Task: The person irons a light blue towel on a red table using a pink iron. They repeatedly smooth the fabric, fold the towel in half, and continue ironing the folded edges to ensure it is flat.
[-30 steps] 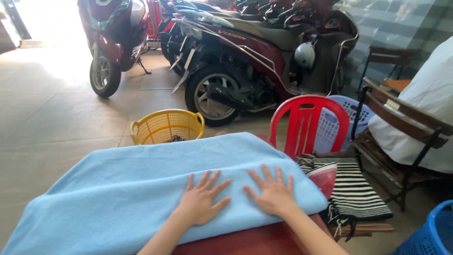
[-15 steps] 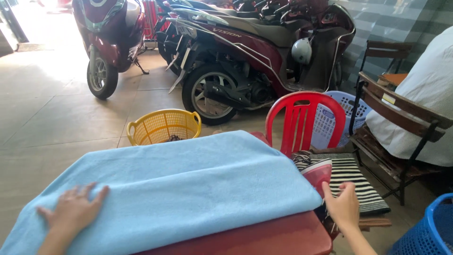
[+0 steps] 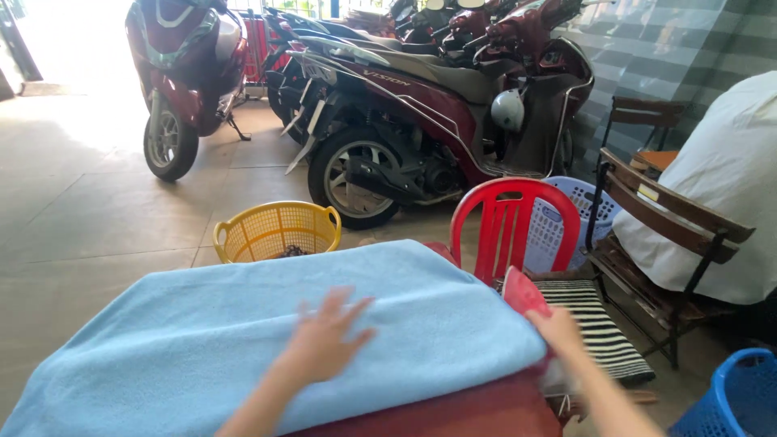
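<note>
Head view. Towel [image 3: 243, 340]: light blue, spread over the red table [image 3: 453, 413]. Left hand [image 3: 324, 344]: fingers spread, flat on the towel's middle, blurred. Right hand [image 3: 558, 332]: at the towel's right edge, by a red piece; grip cannot be told. Step, as judged: smoothing the towel; the right edge wants a firm hold next.

Room: tiled floor, yellow basket [image 3: 277, 231], red chair [image 3: 514, 226], striped cushion [image 3: 599, 328], wooden chair [image 3: 664, 235], parked scooters [image 3: 421, 121].

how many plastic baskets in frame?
3. Yellow basket on the floor behind the blue towel; pale blue basket behind the red chair; blue basket at bottom right, cut off by the frame edge. More may be hidden.
</note>
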